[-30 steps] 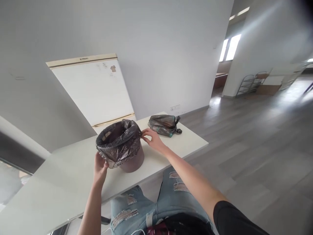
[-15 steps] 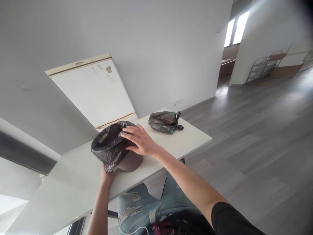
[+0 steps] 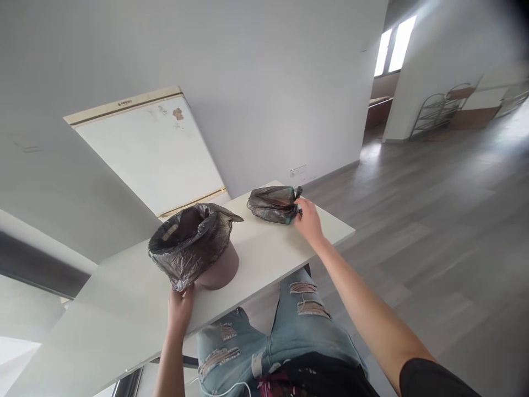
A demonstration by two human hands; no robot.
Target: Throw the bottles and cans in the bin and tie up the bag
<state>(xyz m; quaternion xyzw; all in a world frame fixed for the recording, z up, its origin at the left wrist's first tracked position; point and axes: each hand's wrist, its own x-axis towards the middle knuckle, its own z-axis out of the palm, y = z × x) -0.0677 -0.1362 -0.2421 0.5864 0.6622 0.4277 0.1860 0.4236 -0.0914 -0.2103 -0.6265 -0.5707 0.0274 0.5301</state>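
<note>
Our right hand [image 3: 309,220], the nearer, touches the knotted end of the black bag [image 3: 270,204], which stretches lengthwise leftward on the surface [image 3: 281,248], right of the lined bin [image 3: 221,267]. Whether those fingers grip, we cannot tell; our left hand [image 3: 181,309], against the bin, hides its hold.

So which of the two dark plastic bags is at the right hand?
The filled bag lying on the table: the right hand is at its bunched end. The other bag lines the bin, its mouth open.
</note>
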